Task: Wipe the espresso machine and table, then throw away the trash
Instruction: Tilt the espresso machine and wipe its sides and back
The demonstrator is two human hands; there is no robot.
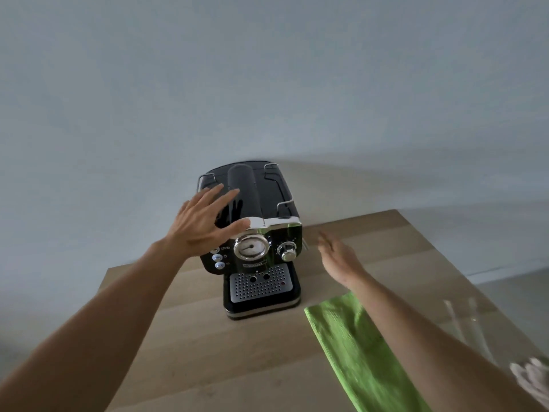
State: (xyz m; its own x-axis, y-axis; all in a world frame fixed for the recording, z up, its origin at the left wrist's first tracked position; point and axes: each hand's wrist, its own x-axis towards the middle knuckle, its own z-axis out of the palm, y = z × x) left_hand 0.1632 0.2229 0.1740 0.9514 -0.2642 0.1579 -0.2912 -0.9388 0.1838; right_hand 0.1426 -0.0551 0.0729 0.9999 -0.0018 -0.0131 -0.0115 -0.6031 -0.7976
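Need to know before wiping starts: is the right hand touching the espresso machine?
Apart. In the head view, a strip of table shows between the right hand and the espresso machine.

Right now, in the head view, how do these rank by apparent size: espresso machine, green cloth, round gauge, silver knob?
1. espresso machine
2. green cloth, though it lies nearer and runs out of frame, so these two are unsure
3. round gauge
4. silver knob
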